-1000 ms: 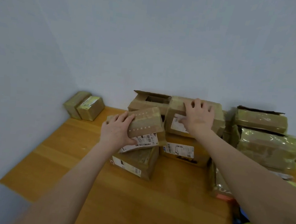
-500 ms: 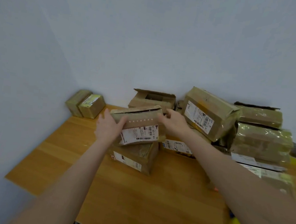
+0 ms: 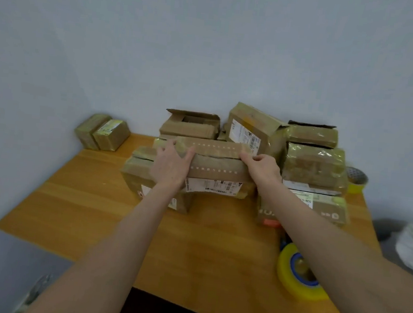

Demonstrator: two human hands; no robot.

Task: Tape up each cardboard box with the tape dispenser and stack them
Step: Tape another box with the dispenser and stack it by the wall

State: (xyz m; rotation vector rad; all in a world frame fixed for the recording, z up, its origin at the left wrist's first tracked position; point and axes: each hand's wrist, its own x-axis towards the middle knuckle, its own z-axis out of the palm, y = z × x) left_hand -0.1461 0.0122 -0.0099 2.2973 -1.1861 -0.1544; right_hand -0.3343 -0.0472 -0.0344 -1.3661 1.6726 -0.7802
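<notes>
A wooden table (image 3: 82,202) bears clustered cardboard boxes (image 3: 328,211), two small boxes (image 3: 101,132) apart, and a tape dispenser (image 3: 297,271).

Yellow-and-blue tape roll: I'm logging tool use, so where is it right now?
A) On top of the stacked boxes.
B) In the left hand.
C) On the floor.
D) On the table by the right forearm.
D: the yellow-and-blue tape roll lies on the table, partly behind the right forearm, while the left hand and right hand both grip the dotted box.
</notes>
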